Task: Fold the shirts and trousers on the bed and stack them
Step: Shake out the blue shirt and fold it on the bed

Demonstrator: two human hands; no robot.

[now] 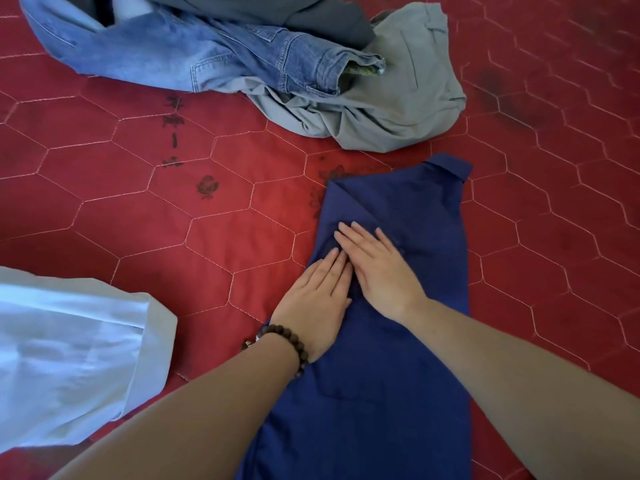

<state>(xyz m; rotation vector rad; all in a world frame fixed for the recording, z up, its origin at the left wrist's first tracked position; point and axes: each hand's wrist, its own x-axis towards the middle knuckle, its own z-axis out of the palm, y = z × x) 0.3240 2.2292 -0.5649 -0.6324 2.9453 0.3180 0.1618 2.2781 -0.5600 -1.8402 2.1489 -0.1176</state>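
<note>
A brown bead bracelet [287,342] and dark printed motifs [207,186], perhaps flowers, on the red quilt [138,209].

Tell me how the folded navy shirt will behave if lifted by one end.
The navy shirt lies thin and flat under both hands, left hand and right hand, so it probably droops. Its loose folds would likely fall open. It looks light.

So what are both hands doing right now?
Left hand: open, flat on the blue shirt.
Right hand: open, flat on it too.
</note>
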